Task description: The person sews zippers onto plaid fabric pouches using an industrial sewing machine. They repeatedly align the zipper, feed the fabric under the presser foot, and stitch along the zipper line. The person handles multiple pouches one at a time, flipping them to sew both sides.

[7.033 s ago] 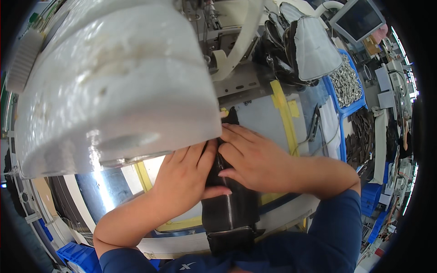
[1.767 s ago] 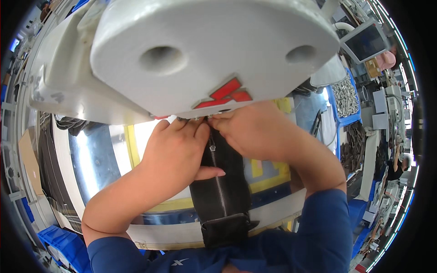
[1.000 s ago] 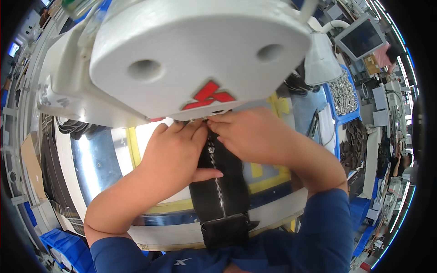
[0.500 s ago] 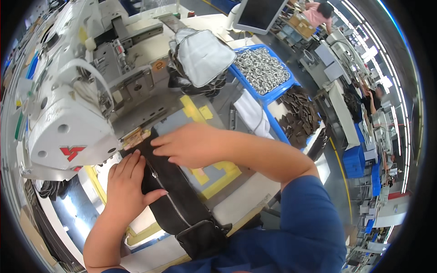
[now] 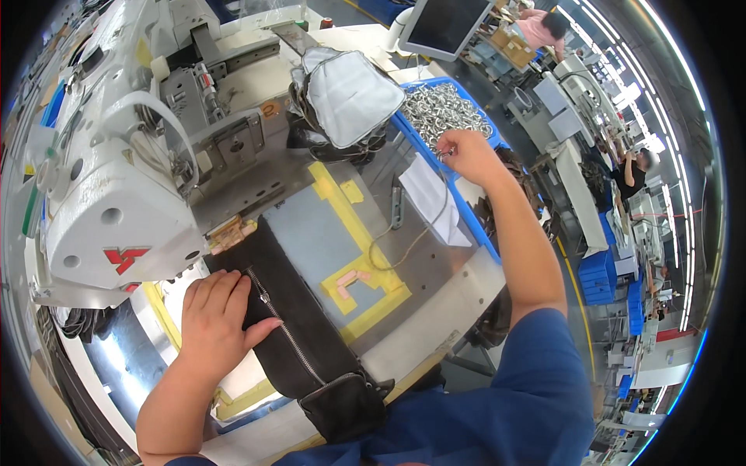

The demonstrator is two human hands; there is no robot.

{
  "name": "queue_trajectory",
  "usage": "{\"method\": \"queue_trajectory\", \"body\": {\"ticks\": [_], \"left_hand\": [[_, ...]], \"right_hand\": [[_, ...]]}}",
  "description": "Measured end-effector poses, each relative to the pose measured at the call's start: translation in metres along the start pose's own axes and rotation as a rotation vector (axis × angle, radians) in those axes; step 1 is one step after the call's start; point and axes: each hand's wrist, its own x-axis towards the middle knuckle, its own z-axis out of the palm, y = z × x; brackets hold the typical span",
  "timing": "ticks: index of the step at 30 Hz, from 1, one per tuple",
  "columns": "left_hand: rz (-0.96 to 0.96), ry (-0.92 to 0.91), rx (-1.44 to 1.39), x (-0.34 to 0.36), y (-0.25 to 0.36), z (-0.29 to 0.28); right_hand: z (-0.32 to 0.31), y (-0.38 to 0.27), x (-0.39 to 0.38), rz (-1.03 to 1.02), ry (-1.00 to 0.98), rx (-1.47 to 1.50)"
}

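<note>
Sewing machine [image 5: 116, 225]: one, white.
Table [image 5: 423, 334]: near edge below the sewing machine; open room on the grey sheet [image 5: 311, 233] to its right.
Blue trays [image 5: 465, 208]: two, well right of the sewing machine.
Black cloth [image 5: 311, 349]: one, beside the sewing machine's head, overhanging the near edge.
Left hand [image 5: 217, 322]: flat on the cloth by the sewing machine, thumb spread, gripping nothing.
Right hand [image 5: 470, 155]: well right of the sewing machine, fingers nearly closed at the metal rings [image 5: 439, 109]; cannot tell if any is held.
Zip [image 5: 299, 349]: one, along the cloth.
</note>
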Motion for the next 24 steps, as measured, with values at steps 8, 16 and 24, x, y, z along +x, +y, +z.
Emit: {"method": "queue_trajectory", "body": {"ticks": [8, 16, 24], "left_hand": [[0.054, 0.035, -0.041, 0.000, -0.002, -0.002], [0.000, -0.006, -0.050, -0.003, -0.004, -0.005], [-0.031, -0.063, -0.080, -0.003, -0.007, -0.005]], "right_hand": [[-0.024, -0.044, -0.003, -0.142, 0.036, -0.063], [0.035, -0.214, -0.019, -0.365, -0.434, 0.682], [0.100, -0.268, -0.017, -0.359, -0.672, 0.784]]}}
